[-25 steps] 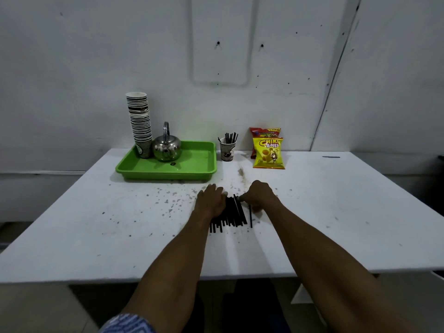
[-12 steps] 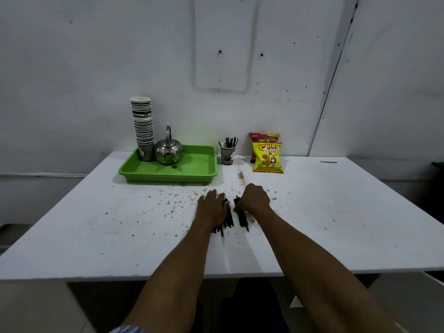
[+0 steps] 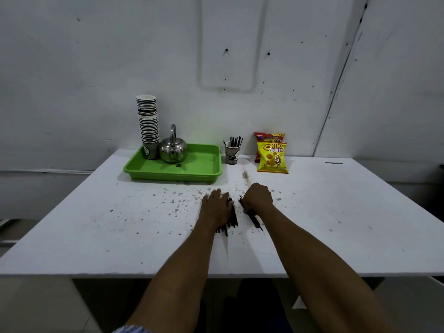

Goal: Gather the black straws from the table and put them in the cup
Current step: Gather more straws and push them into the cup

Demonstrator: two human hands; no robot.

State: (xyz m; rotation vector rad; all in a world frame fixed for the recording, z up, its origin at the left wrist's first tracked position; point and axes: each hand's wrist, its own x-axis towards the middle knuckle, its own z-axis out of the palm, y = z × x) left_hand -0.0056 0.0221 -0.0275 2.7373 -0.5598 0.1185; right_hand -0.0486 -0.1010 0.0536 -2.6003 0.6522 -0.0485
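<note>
- Head view: left hand (image 3: 216, 207) lies flat, fingers spread, on a pile of black straws (image 3: 232, 218).
- Right hand (image 3: 258, 197), just beside it, is curled around a smaller bunch (image 3: 254, 218).
- Beyond both hands stands the cup (image 3: 231, 153), straws inside.

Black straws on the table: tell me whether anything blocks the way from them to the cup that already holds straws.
Nothing visible does. The black straws lie under both hands; the tabletop from there to the cup shows only specks. The green tray sits left of that line, the snack bags right of it.
</note>
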